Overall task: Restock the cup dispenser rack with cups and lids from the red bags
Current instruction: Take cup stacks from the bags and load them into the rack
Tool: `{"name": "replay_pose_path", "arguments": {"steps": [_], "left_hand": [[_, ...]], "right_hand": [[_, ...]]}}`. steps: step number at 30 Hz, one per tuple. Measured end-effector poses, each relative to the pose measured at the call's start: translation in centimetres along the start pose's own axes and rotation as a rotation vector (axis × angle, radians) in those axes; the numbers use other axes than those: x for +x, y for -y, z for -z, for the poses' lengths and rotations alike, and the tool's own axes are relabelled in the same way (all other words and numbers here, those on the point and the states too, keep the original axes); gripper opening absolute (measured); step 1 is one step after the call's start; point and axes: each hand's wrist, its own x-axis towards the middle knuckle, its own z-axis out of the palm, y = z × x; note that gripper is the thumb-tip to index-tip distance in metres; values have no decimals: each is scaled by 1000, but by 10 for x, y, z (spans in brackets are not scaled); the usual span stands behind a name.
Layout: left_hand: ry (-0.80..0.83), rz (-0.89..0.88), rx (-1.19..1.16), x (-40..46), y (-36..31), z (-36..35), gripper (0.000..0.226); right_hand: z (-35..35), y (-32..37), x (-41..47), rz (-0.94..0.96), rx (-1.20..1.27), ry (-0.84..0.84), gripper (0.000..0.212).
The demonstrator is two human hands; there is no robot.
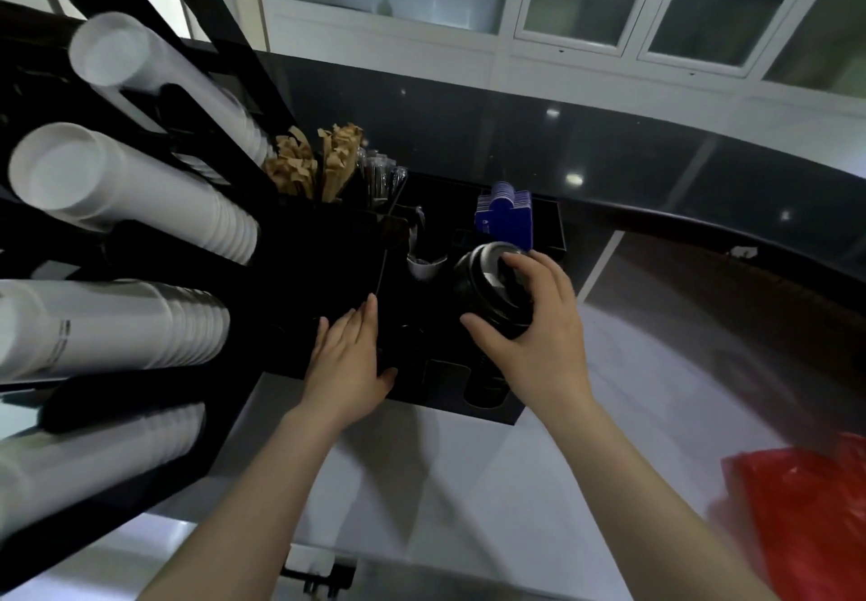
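A stack of black lids [487, 281] stands tilted over the right side of the black organizer tray [496, 410]. My right hand [534, 333] is closed around that stack from the right. My left hand [349, 361] rests flat, fingers together, on the tray's front left part and holds nothing. The black cup dispenser rack [140, 244] fills the left, with several rows of stacked white cups [117, 328] lying in it. A red bag [806, 511] lies on the counter at the lower right.
Brown paper-wrapped stirrers [314, 164] and wrapped straws [379, 178] stand in the tray's rear slots. A blue card pack [506, 216] sits behind the lids. A small white cup [424, 265] holds utensils. A dark raised ledge [656, 169] runs behind the white counter [468, 497].
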Motion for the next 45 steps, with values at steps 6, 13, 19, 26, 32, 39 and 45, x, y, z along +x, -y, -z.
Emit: {"name": "replay_pose_path", "arguments": {"steps": [6, 13, 19, 26, 32, 39, 45], "left_hand": [[7, -80, 99, -12, -1, 11, 88], [56, -57, 120, -31, 14, 18, 85], [68, -56, 67, -33, 14, 18, 84], [88, -55, 35, -35, 15, 18, 86], [96, -52, 47, -36, 14, 18, 87], [86, -39, 36, -36, 11, 17, 86], [91, -18, 12, -36, 10, 16, 87]], "right_hand": [[-51, 24, 0, 76, -53, 214, 70], [-89, 13, 2, 53, -284, 254, 70], [-102, 7, -2, 150, -594, 256, 66], [-118, -7, -6, 185, -815, 373, 73], [-126, -6, -2, 213, -1091, 538, 72], [-113, -12, -10, 365, -948, 510, 43], [-108, -13, -19, 430, -924, 429, 23]]}}
